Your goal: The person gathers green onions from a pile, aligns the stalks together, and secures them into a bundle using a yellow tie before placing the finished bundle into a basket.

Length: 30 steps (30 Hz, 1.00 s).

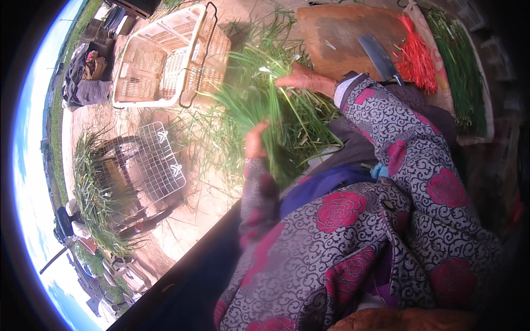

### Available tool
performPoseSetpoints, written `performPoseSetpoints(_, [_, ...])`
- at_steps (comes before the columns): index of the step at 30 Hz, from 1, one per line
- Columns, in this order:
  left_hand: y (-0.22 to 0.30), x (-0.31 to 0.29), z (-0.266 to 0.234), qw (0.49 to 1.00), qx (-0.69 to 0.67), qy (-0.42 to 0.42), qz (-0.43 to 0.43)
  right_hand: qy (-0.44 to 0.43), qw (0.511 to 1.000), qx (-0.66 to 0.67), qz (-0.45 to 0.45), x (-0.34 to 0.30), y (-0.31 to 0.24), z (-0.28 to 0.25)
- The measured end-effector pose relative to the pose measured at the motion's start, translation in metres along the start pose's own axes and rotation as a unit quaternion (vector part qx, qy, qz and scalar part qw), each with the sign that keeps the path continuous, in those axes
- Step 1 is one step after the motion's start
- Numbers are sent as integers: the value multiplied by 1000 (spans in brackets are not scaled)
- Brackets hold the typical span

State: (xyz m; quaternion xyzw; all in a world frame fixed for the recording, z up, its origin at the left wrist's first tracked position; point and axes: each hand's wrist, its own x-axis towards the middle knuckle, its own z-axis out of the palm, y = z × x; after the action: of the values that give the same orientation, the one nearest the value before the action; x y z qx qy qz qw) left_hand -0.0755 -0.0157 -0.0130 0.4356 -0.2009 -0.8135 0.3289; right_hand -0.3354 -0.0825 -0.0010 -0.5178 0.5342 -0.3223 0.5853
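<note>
My left hand (256,142) is closed around a loose bunch of long green chives (244,106), smeared by motion. My right hand (309,80) lies just above and to its right, fingers pinched together on the pale ends of some stalks. Under both hands a heap of loose chives (317,118) spreads over my lap and the ground in front. To the right of my right hand, a cleaver (378,55) rests on a brown wooden board (334,33). Beside the blade lies a bundle of red ties (418,63).
A cream plastic crate (122,83) with dark wire handles stands at the far left. Nearer is a white wire rack (160,160), beside a pile of wilted greens (91,190). Neat green chives (461,71) lie along the right. Dark clothing (91,83) sits left of the crate.
</note>
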Motion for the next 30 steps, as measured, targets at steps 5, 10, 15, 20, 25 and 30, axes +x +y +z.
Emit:
performPoseSetpoints(5, [-9,-16,38,999,-44,4,-2,62,998,-21,-25,3,18,11])
performPoseSetpoints(10, [12,-26,19,997,73,11,-34,112,950,-276,-96,2,11,23])
performPoseSetpoints(15, [21,-45,16,995,94,38,26,212,925,-310,-65,14,16,5])
performPoseSetpoints(20, [43,-54,11,994,57,53,79,261,938,-196,121,24,11,-51])
performPoseSetpoints(25, [41,-57,9,975,172,62,128,-57,988,-17,140,-3,-22,-14])
performPoseSetpoints(30, [40,-43,15,959,199,60,194,26,829,-558,18,12,-15,-15])
